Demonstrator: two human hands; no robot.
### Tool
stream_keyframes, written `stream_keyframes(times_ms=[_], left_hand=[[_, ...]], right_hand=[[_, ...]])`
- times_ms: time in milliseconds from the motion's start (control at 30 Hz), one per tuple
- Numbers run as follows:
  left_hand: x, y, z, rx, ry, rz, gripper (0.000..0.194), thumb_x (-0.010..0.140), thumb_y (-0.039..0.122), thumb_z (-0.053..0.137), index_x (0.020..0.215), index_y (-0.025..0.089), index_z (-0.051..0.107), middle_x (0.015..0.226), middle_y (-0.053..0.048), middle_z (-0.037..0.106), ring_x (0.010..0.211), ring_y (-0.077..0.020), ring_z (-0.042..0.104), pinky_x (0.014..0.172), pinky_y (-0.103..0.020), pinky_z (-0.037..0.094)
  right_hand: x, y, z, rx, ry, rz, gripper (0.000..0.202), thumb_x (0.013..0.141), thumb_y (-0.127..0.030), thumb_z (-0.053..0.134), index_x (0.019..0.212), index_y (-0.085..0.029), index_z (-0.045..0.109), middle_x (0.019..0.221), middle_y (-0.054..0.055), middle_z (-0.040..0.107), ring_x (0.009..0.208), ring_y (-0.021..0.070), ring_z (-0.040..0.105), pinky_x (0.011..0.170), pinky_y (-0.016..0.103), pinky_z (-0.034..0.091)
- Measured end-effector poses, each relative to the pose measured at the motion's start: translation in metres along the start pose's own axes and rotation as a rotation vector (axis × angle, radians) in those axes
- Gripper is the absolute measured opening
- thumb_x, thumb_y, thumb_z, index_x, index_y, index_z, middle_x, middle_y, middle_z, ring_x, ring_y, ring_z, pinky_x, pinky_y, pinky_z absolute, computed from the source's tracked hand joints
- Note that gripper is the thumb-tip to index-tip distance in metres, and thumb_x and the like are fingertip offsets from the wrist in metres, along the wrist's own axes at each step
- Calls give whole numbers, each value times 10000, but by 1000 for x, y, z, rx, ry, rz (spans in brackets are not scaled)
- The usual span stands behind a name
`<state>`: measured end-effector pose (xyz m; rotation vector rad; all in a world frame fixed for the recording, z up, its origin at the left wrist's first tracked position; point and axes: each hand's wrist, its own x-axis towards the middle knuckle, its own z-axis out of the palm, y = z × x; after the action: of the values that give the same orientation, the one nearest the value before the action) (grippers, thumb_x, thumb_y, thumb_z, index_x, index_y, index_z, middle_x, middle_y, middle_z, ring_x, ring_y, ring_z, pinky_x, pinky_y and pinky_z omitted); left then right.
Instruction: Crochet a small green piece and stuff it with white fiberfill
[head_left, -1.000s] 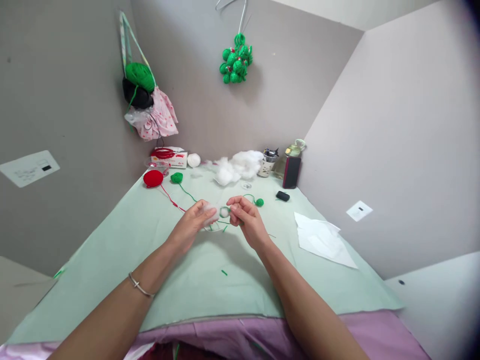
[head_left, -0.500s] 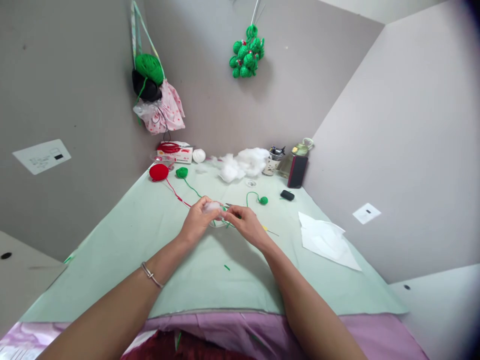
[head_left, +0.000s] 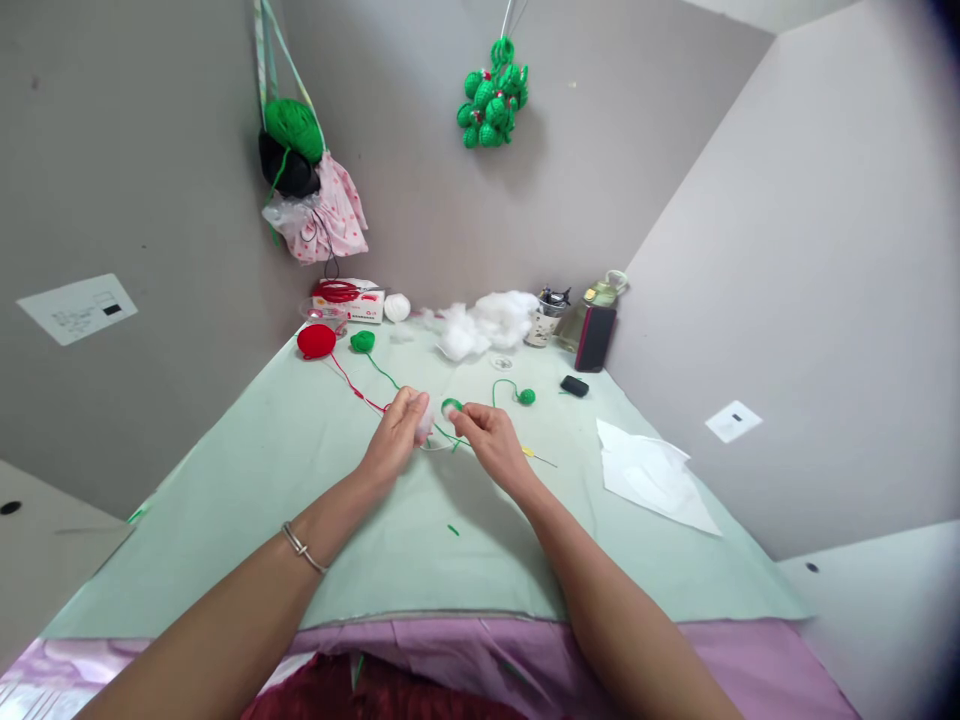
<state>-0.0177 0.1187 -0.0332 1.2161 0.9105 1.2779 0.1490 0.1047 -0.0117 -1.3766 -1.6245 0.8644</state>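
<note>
My left hand point(head_left: 391, 438) is closed around a tuft of white stuffing point(head_left: 424, 424). A short gap to the right, my right hand point(head_left: 491, 440) pinches a small green crocheted piece point(head_left: 451, 406), with a bit of white showing at its near side. Green yarn runs across the cloth beneath both hands. Beside the right hand lies a crochet hook point(head_left: 529, 453) with a yellow handle. Further back sits a small green crocheted ball point(head_left: 527, 397) with a yarn tail.
White stuffing point(head_left: 480, 328) is heaped at the back, near a cup of pens point(head_left: 543, 328), a bottle point(head_left: 600, 292) and a dark phone-like slab point(head_left: 595, 340). Red yarn point(head_left: 316, 341) and green yarn point(head_left: 363, 342) lie left. White sheets point(head_left: 649, 475) rest right. Green crocheted pieces point(head_left: 493, 105) hang above.
My hands have drawn apart from being together. The green piece now shows in my right fingers, while the stuffing stays in my left hand.
</note>
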Motion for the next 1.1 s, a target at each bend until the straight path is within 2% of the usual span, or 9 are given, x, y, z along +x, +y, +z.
stream_keyframes(times_ms=[133,267,400,567,633,800,1000,1100], left_hand=[[-1,4,2,-50,-83,-33,332,805,498,783,898,208,650,813,13,668,723,-145,616,719,-269,505],[-1,8,3,-89,-81,-47,378,721,437,859,924,206,639,860,3,701,760,-157,657,743,-282,530],[0,2,2,-97,-47,-59,421,738,414,859,1027,219,623,800,21,697,729,-164,669,746,-297,534],[2,-4,0,-71,-54,-43,435,774,403,830,1150,209,727,1084,-52,763,963,-207,696,880,-301,519],[2,-4,0,-64,-77,-33,428,792,399,811,1174,219,744,1137,-56,764,975,-210,694,870,-293,517],[2,-3,2,-72,-89,-20,334,779,370,774,1064,200,742,969,-46,769,789,-188,680,750,-292,528],[0,-4,3,-54,22,3,203,770,290,727,952,201,719,902,-19,760,789,-176,656,766,-282,508],[1,-5,4,-42,60,1,179,768,284,746,919,194,712,846,-12,743,772,-178,645,752,-290,503]], right_hand=[[1,1,0,-10,26,-22,389,890,-465,547,605,-227,433,568,-70,290,572,112,265,571,298,214],[0,1,1,-30,25,-75,373,906,-441,525,631,-239,374,595,-64,337,600,121,309,593,292,241],[-2,1,2,-61,-22,-135,323,944,-405,486,679,-238,406,634,-51,419,630,136,376,625,288,282],[-2,2,1,-104,-88,-171,299,976,-387,448,716,-242,413,676,-32,477,661,156,437,650,287,327],[-2,3,1,-128,-114,-181,302,979,-392,447,719,-245,408,680,-28,486,655,159,441,650,287,336],[-2,5,7,-212,-141,-194,270,974,-337,462,725,-247,413,671,-26,484,637,163,437,646,286,313],[-6,2,20,-305,-86,-193,220,937,-200,499,732,-245,433,647,-18,473,615,167,377,648,310,230],[-6,-1,21,-291,-70,-188,228,922,-199,516,715,-243,432,636,-21,460,611,162,363,645,313,223]])
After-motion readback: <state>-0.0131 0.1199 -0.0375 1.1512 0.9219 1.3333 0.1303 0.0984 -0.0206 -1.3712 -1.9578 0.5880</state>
